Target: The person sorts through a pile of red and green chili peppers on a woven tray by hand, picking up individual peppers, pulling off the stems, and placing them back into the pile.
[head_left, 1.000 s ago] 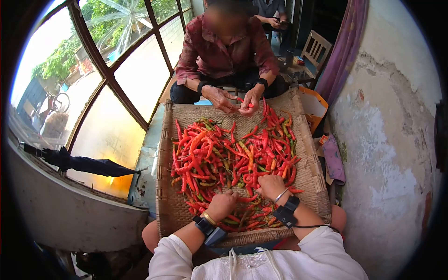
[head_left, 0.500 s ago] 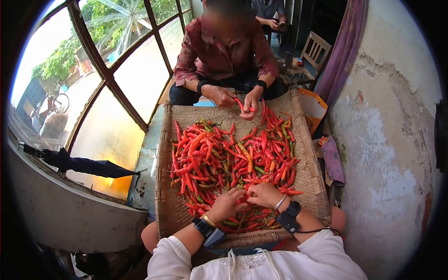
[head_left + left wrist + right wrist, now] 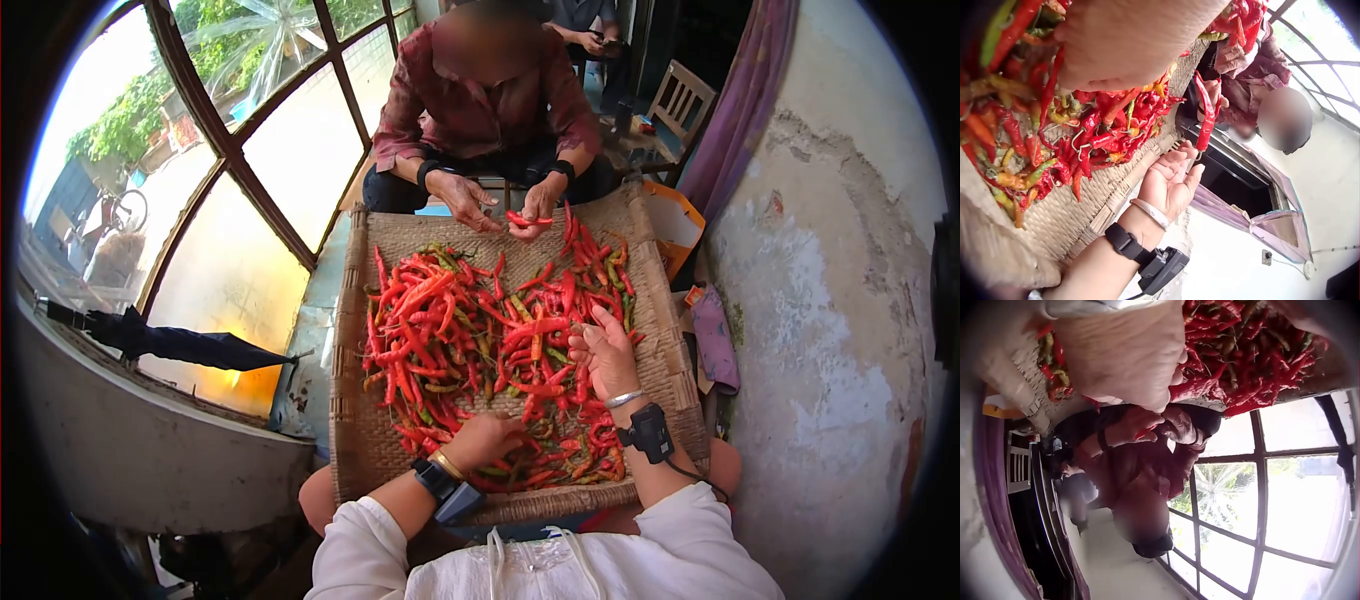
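Red chili peppers, some green or orange, lie heaped on a woven tray (image 3: 352, 420). Above the heap's right side, my right hand (image 3: 608, 362) pinches a long red pepper (image 3: 1207, 122) by one end, its palm turned partly up in the left wrist view. My left hand (image 3: 482, 440) is low over the near part of the heap, back of the hand up, its fingertips among the peppers; whether they grip one is hidden. In the right wrist view, the back of my right hand (image 3: 1125, 359) covers most of its fingers.
Across the tray a person (image 3: 490, 110) in a dark red shirt holds a red pepper (image 3: 528, 219). Windows and a folded umbrella (image 3: 200, 345) are at left, a rough wall (image 3: 810, 300) at right. Another person and a wooden chair (image 3: 682, 105) are behind.
My right hand has moved away from my left hand, up and to the right, with a red pepper. My left hand has shifted slightly down. The person opposite has separated their hands a little.
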A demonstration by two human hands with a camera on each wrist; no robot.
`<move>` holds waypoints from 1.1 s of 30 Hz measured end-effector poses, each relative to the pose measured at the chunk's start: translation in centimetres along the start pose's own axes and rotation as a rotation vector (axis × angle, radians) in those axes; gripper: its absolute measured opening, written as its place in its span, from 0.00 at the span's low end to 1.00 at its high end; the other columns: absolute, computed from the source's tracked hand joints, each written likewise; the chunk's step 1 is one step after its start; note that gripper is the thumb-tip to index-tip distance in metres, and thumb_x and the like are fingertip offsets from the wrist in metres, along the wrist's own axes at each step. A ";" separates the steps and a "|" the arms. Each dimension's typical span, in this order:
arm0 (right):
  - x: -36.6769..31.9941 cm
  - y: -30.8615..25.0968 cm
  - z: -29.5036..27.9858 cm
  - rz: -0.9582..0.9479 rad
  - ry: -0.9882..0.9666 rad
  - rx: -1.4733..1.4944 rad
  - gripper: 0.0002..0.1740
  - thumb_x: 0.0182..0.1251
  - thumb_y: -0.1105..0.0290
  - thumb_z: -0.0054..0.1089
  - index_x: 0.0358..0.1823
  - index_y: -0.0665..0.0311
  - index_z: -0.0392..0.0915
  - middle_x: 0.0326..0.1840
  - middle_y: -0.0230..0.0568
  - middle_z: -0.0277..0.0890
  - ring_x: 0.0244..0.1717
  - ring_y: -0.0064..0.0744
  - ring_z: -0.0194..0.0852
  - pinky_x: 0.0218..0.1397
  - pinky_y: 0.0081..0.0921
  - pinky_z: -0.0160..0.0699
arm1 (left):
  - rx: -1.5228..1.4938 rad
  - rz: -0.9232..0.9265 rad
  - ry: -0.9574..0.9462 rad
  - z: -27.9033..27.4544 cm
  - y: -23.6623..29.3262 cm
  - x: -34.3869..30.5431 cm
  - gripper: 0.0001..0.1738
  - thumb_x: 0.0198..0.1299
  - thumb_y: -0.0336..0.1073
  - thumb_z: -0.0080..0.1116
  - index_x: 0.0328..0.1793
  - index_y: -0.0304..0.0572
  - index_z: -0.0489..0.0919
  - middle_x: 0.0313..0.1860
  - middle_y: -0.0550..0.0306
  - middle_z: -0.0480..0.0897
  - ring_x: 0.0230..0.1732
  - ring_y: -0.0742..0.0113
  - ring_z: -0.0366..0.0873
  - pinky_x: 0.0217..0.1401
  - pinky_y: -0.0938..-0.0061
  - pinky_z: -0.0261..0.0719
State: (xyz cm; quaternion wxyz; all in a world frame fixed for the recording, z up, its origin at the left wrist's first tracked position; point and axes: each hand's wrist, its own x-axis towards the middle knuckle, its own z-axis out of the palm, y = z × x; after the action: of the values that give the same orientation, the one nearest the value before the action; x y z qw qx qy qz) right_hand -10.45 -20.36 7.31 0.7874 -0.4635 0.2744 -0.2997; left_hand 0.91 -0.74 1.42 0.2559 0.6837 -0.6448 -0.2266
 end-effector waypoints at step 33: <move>-3.3 -0.8 1.4 0.098 -0.589 -0.335 0.12 0.67 0.65 0.51 0.37 0.67 0.78 0.28 0.29 0.74 0.23 0.14 0.71 0.26 0.12 0.70 | -0.875 -0.051 0.306 -1.7 1.1 0.7 0.15 0.60 0.27 0.54 0.54 0.39 0.73 0.36 0.66 0.76 0.32 0.82 0.72 0.32 0.85 0.72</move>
State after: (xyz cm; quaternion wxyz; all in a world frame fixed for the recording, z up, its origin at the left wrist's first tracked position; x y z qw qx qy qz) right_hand -11.82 -17.51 9.14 0.7592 -0.6394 0.1025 -0.0653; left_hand 1.20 -1.37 3.49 0.6070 0.5526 -0.4262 -0.3800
